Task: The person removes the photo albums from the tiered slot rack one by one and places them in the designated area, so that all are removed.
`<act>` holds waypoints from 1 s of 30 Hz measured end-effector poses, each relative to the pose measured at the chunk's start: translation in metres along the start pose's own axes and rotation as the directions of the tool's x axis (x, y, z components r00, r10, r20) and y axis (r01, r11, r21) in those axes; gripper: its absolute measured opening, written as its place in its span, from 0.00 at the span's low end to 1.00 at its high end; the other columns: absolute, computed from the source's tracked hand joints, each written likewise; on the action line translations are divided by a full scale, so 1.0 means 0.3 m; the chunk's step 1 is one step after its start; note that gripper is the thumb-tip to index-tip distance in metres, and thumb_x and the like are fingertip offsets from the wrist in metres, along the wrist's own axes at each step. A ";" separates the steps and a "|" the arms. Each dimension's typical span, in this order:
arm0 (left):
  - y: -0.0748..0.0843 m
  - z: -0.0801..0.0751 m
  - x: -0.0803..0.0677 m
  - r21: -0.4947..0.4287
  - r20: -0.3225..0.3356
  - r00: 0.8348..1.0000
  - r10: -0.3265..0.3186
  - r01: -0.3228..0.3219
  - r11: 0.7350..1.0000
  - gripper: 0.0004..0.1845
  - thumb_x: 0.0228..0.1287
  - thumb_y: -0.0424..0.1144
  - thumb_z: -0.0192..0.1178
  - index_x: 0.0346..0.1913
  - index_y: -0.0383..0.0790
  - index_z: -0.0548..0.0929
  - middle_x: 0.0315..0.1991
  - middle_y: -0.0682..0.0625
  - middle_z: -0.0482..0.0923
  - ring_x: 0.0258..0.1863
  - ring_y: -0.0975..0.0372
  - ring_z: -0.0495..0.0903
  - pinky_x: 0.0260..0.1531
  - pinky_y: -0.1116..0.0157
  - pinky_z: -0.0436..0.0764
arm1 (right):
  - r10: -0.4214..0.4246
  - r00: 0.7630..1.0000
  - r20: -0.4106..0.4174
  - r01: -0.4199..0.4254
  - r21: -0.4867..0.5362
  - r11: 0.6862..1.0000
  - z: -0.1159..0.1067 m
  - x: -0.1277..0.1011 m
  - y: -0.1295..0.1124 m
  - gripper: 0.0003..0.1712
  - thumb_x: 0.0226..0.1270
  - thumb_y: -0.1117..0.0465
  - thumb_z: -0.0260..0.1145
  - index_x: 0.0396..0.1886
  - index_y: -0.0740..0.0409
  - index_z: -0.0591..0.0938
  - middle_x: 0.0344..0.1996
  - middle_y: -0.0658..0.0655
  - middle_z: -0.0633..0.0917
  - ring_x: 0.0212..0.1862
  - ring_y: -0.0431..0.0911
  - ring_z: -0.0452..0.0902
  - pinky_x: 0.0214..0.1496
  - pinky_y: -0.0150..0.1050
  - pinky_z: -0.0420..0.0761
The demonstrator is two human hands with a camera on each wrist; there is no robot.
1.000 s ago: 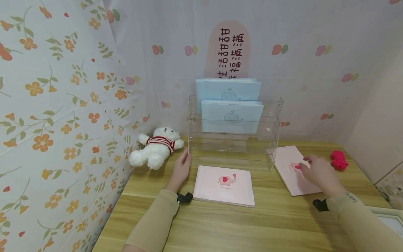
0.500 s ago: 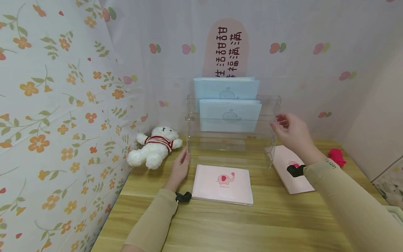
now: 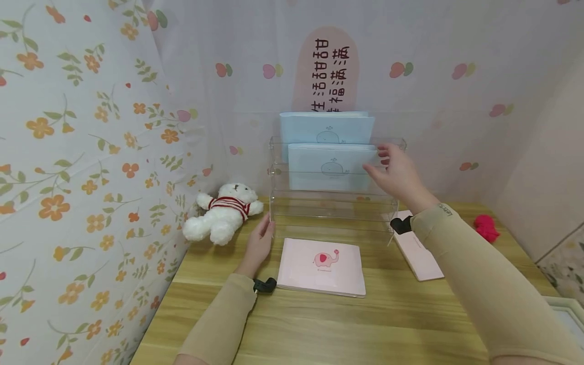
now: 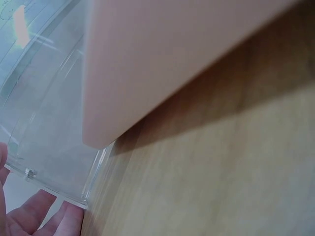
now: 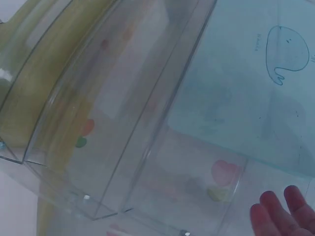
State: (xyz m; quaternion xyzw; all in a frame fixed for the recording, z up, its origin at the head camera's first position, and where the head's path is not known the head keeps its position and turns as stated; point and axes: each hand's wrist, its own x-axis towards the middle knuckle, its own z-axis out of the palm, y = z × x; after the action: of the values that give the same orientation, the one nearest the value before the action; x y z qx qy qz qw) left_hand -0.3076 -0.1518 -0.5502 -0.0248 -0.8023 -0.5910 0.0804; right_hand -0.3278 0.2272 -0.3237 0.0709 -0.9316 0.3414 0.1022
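A clear tiered acrylic rack [image 3: 335, 209] stands on the table and holds two pale blue photo albums with whale drawings, the front one [image 3: 315, 175] a tier below the rear one [image 3: 296, 126]. My left hand [image 3: 257, 246] rests against the rack's left side, fingertips at the panel edge in the left wrist view. My right hand [image 3: 399, 175] reaches to the right edge of the front blue album, thumb and fingers spread. In the right wrist view its fingers [image 5: 268, 211] show just off that album's edge. A pink elephant album [image 3: 298, 263] lies before the rack.
A second pink album [image 3: 422, 258] lies at the rack's right, partly hidden under my right forearm. A white teddy bear [image 3: 219, 225] in a striped top sits at the left. A bright pink bundle [image 3: 486, 228] and a pale frame [image 3: 566, 304] are at the right.
My right hand has lifted off the right-hand pink album, then moved up and left to the front blue album. The left hand has stayed at the rack's side.
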 end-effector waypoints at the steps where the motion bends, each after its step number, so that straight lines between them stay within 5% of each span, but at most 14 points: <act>1: 0.000 -0.001 -0.001 -0.003 0.003 1.000 -0.002 0.002 1.000 0.29 0.89 0.48 0.55 0.84 0.44 0.70 0.79 0.39 0.75 0.78 0.44 0.77 0.81 0.45 0.75 | 0.009 1.000 0.009 -0.009 0.003 1.000 0.003 0.007 -0.007 0.49 0.81 0.42 0.68 0.87 0.62 0.59 0.78 0.73 0.72 0.77 0.70 0.72 0.78 0.71 0.75; 9: 0.007 0.001 -0.006 -0.015 0.010 1.000 -0.010 0.010 1.000 0.29 0.89 0.47 0.55 0.85 0.45 0.70 0.81 0.41 0.73 0.79 0.45 0.75 0.82 0.46 0.73 | 0.060 0.998 0.015 -0.061 0.069 0.996 0.018 0.034 -0.050 0.52 0.81 0.42 0.69 0.89 0.58 0.55 0.79 0.74 0.70 0.76 0.70 0.71 0.76 0.70 0.78; 14: -0.002 -0.001 0.001 -0.019 0.007 1.000 -0.005 0.005 1.000 0.29 0.89 0.47 0.54 0.85 0.44 0.70 0.81 0.41 0.72 0.79 0.44 0.75 0.82 0.46 0.72 | 0.021 1.000 0.001 -0.021 0.056 0.998 0.015 0.062 -0.068 0.46 0.81 0.44 0.70 0.86 0.59 0.63 0.81 0.72 0.70 0.77 0.69 0.71 0.78 0.69 0.75; 20: -0.003 -0.001 0.005 -0.022 -0.002 1.000 -0.014 0.014 1.000 0.28 0.89 0.46 0.54 0.84 0.45 0.70 0.80 0.40 0.74 0.78 0.44 0.77 0.81 0.47 0.74 | -0.008 1.000 0.016 0.008 -0.018 1.000 0.024 0.098 -0.091 0.39 0.80 0.44 0.71 0.82 0.54 0.72 0.82 0.66 0.73 0.86 0.66 0.62 0.88 0.69 0.60; 30: 0.000 -0.003 0.003 -0.028 0.004 1.000 0.001 -0.001 1.000 0.29 0.89 0.46 0.55 0.84 0.44 0.70 0.82 0.41 0.71 0.80 0.45 0.74 0.82 0.46 0.73 | 0.050 0.998 0.027 -0.052 0.091 0.994 0.045 0.120 -0.109 0.28 0.81 0.51 0.71 0.74 0.53 0.81 0.80 0.62 0.77 0.85 0.62 0.64 0.89 0.66 0.61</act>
State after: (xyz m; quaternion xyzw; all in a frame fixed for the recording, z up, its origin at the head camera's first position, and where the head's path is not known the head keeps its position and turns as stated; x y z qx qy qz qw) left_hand -0.3083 -0.1526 -0.5497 -0.0274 -0.7941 -0.6020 0.0789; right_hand -0.3579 0.1913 -0.3047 0.0558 -0.9178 0.3853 0.0785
